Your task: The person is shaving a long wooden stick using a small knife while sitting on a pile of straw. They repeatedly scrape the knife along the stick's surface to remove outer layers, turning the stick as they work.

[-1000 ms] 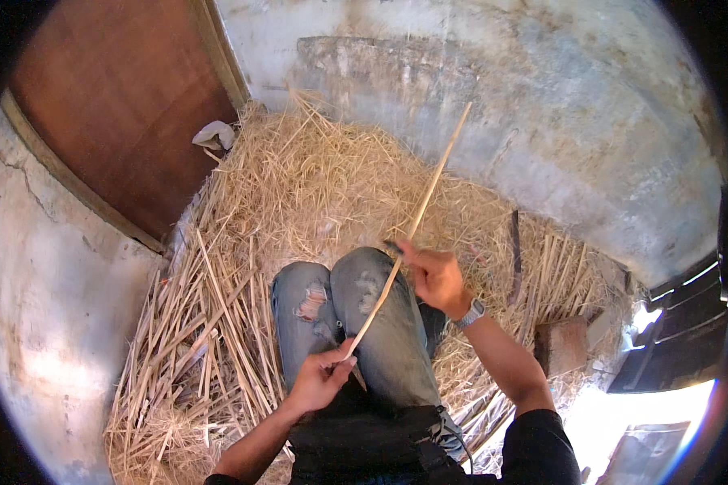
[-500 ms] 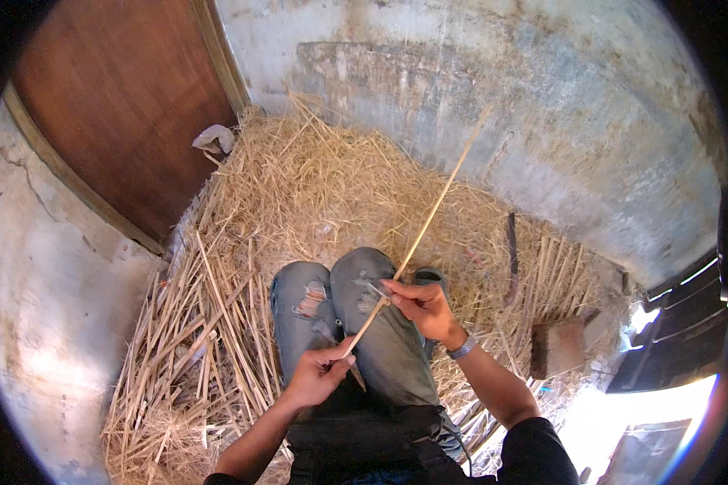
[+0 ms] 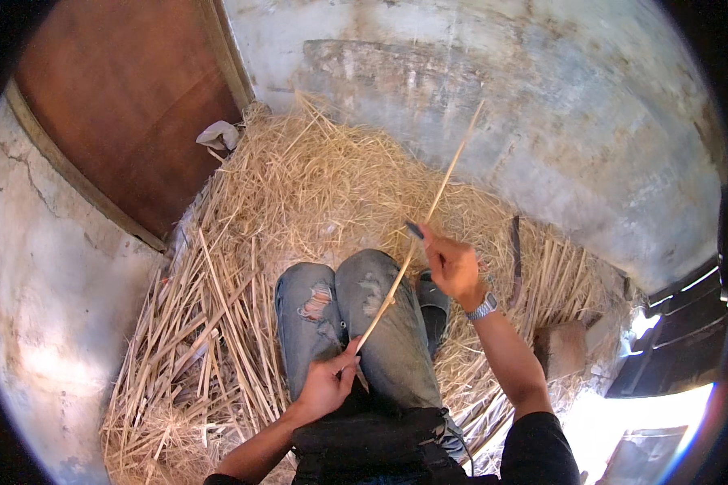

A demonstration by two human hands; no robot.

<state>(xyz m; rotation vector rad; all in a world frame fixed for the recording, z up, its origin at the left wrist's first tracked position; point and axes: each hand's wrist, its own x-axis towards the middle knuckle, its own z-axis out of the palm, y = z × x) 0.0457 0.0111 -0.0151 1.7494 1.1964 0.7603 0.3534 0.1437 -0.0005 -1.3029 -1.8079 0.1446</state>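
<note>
My left hand is closed on the lower end of a long, thin bamboo strip. The pale strip slants up and away to the right, over my right thigh, toward the wall. Partway along it, my right hand grips a small knife, whose short dark blade shows beyond the fingers against the strip. The knife's handle is hidden in the fist. A small raised curl or nick shows on the strip above my thigh.
Straw-like shavings cover the floor ahead. Split strips lie in a heap at left, more at right by a wooden block and a long dark blade-like tool. A sandal is beside my right knee. A wall stands ahead.
My right hand has moved up and away along the strip with the knife, from near my knee to beyond it. My left hand stays nearly in place on the lower end.
</note>
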